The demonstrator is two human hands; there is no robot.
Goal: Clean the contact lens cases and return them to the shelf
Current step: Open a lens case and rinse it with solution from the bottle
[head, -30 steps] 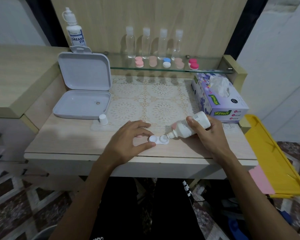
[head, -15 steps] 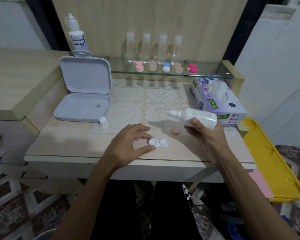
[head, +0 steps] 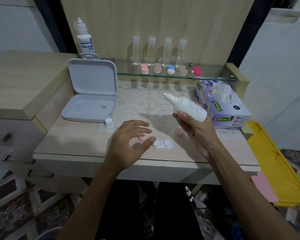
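Desk: we worked at one pale wooden desk [head: 73, 144] with a cream lace mat [head: 145, 101] spread over its middle.
Shelf: one glass shelf [head: 213, 75] ran along the back; we counted four clear plastic bottles with white caps [head: 151, 51] standing in a row on it.
Shelf cases: five closed contact lens cases [head: 171, 69] sat in front of those bottles, three pink or peach, one blue and white, one red.
Box: one grey hinged plastic box [head: 92, 94] lay open at the left, lid upright.
Tissues: one purple facial tissue box [head: 222, 104] stood at the right.
Tall bottle: one white "Dream Eye" solution bottle [head: 84, 38] stood behind the grey box.
Right hand: our right hand [head: 197, 132] had its fingers curled around one white nozzle-tipped bottle [head: 185, 105], tilted with the nozzle up and to the left, above the desk.
Left hand: our left hand [head: 128, 144] hovered with fingers spread and relaxed, gripping nothing, thumb tip just beside the open case.
Open case: one white twin-well contact lens case [head: 162, 143] lay uncapped near the front edge, between our hands.
Loose lids: two peach round lids [head: 179, 132], one under the left fingers, one beside the right hand.
Cap: one small white bottle cap [head: 109, 122] stood near the grey box.
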